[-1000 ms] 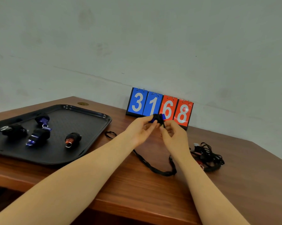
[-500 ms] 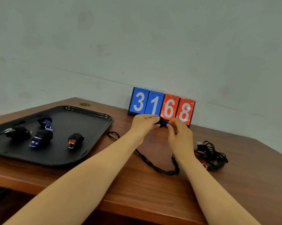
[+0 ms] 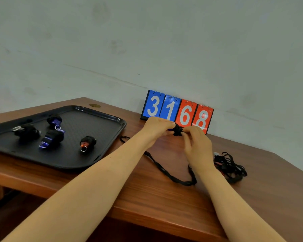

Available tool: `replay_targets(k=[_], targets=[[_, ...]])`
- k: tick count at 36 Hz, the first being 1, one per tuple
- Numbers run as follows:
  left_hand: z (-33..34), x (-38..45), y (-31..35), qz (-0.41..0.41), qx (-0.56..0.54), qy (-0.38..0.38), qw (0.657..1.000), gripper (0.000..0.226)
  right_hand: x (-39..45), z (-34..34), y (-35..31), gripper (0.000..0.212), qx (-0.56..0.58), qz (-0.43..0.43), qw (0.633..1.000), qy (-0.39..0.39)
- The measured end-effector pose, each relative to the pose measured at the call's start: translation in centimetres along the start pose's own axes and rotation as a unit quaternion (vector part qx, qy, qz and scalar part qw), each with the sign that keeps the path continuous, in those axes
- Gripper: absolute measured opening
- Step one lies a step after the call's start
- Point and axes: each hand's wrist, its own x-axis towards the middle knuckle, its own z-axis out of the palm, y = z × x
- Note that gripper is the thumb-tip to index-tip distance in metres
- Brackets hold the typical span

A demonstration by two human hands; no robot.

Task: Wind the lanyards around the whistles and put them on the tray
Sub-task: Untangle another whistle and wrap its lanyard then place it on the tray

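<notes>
I hold the whistle [image 3: 177,131], already partly wrapped, above the counter [image 3: 147,198] near its far edge. My left hand [image 3: 156,127] grips one end of it; my right hand [image 3: 195,144] pinches the cord at the other end. The loose lanyard [image 3: 171,175] hangs from the whistle, loops on the counter between my forearms, and its free end lies just beside the right edge of the tray [image 3: 101,155].

Risks, as I judge them: the turns may slip off the small body if I ease the pinch, and the dragging cord may snag on my right wrist or drift toward the unwound pile [image 3: 230,165], which lies near the right edge and could tangle with it.

Four wound whistles sit on the tray toward the left edge of the counter: one red [image 3: 87,143], two blue [image 3: 51,137] [image 3: 54,120], one with a silver tip [image 3: 25,131]. A flip scoreboard [image 3: 177,111] reading 3168 stands just behind my hands at the far edge. Nothing lies on the path to the tray except the cord's own tail.
</notes>
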Motion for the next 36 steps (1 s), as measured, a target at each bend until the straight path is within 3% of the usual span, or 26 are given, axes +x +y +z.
replay_targets(k=[7, 12, 14, 19, 21, 27, 32, 36], targets=[[-0.5, 0.2, -0.1, -0.01, 0.006, -0.017, 1.0, 0.022, 0.4, -0.1, -0.7, 0.006, 0.112, 0.092, 0.989, -0.023], [-0.8, 0.5, -0.3, -0.012, 0.014, -0.039, 0.999, 0.027, 0.8, -0.5, -0.7, 0.004, 0.245, 0.224, 0.942, -0.051], [-1.0, 0.4, -0.3, -0.012, -0.003, -0.054, 0.998, 0.028, 0.9, -0.8, -0.2, 0.004, 0.326, 0.277, 0.901, -0.064], [-1.2, 0.5, -0.3, -0.001, -0.018, -0.09, 0.996, 0.028, 1.1, -1.5, -0.1, 0.011, 0.567, 0.368, 0.73, -0.096], [-1.2, 0.5, -0.3, 0.002, -0.028, -0.105, 0.994, 0.027, 1.2, -1.5, -0.1, 0.019, 0.615, 0.376, 0.688, -0.089], [-1.4, 0.2, -0.1, 0.009, -0.046, -0.126, 0.991, 0.019, 1.3, -1.6, -0.6, 0.013, 0.64, 0.377, 0.666, -0.072], [-1.3, 0.2, -0.3, 0.01, -0.051, -0.134, 0.99, 0.021, 1.4, -2.2, -0.6, 0.015, 0.648, 0.389, 0.649, -0.09], [-0.9, 0.2, -0.6, 0.008, -0.07, -0.141, 0.988, 0.023, 1.6, -2.2, -0.9, 0.023, 0.66, 0.387, 0.64, -0.061]])
